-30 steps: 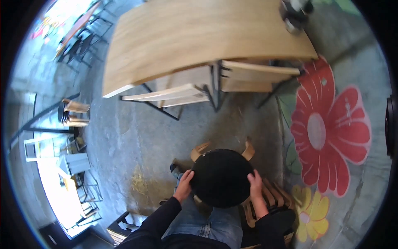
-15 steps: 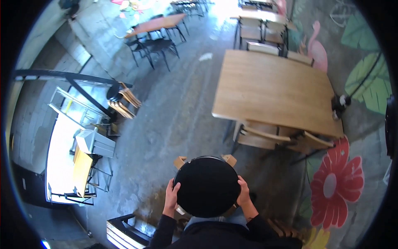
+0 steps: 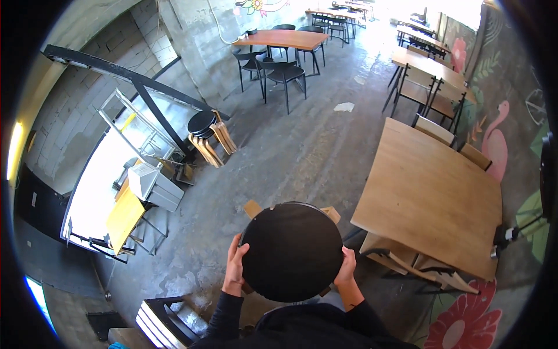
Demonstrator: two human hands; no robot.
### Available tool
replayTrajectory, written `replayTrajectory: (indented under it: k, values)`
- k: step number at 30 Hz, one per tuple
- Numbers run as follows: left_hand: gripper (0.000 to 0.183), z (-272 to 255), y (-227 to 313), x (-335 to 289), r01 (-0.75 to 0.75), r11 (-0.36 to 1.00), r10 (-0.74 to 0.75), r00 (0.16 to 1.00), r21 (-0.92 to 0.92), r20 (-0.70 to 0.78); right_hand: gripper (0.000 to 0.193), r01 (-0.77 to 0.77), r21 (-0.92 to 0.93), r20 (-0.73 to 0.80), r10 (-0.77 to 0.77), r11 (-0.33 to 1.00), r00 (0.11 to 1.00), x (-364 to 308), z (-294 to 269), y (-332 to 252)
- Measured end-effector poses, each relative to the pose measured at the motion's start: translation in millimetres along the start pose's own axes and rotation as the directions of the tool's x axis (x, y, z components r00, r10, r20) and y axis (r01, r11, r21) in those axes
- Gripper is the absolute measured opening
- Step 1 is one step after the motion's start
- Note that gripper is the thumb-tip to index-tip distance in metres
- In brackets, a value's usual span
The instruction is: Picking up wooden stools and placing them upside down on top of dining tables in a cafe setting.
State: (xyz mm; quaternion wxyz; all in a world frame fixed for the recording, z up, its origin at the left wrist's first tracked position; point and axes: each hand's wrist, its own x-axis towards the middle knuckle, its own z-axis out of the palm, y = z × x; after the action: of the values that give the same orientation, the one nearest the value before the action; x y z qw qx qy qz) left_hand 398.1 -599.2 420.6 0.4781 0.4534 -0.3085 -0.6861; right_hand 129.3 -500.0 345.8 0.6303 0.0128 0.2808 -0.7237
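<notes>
A stool (image 3: pixel 292 251) with a round black seat and pale wooden legs is held in front of my body, its seat facing up. Wrapped on the seat's left rim is my left hand (image 3: pixel 235 264), the thumb over the edge. On the opposite rim my right hand (image 3: pixel 347 266) grips the stool, its fingers partly hidden beneath. Two wooden leg corners stick out past the far rim; the rest of the legs is mostly covered by the seat.
Ahead to the left stand stacked round stools (image 3: pixel 202 123). A large wooden table (image 3: pixel 433 195) with chairs is on the right. Farther off is a reddish table (image 3: pixel 283 39) with black chairs. A grey bin (image 3: pixel 154 185) and a yellow tabletop (image 3: pixel 124 221) stand left; a slatted bench (image 3: pixel 160 326) is near.
My view has swung left and tilted up, so the tables and stacked stools sit farther right in the picture. Both hands keep hold of the stool.
</notes>
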Motion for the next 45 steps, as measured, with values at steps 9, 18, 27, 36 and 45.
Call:
replayTrajectory:
  k: [9,18,27,36,45]
  values:
    - [0.07,63.3,63.1,99.2,-0.104,0.994,0.106,0.988,0.025,-0.109,0.048,-0.015,-0.173,0.104,0.034,0.985,0.994,147.3,99.4,-66.9]
    - [0.063,83.6,78.0,275.0,-0.194,0.976,0.174,0.969,-0.104,-0.177,0.04,0.085,-0.263,0.217,-0.027,0.961,0.976,316.8,161.4,-103.3]
    - [0.057,261.7,145.7,467.4,-0.132,0.991,0.116,0.929,0.022,0.35,0.041,0.369,-0.23,0.018,-0.375,0.901,0.927,439.6,171.3,-203.6]
    - [0.051,440.9,88.8,601.0,0.046,0.999,-0.052,0.84,0.026,0.54,0.054,0.498,-0.101,-0.157,-0.508,0.861,0.847,520.1,119.9,-331.2]
    - [0.039,592.4,83.6,706.1,0.078,0.994,-0.108,0.865,0.082,0.49,0.052,0.331,0.099,-0.229,-0.303,0.938,0.925,640.6,94.6,-467.5]
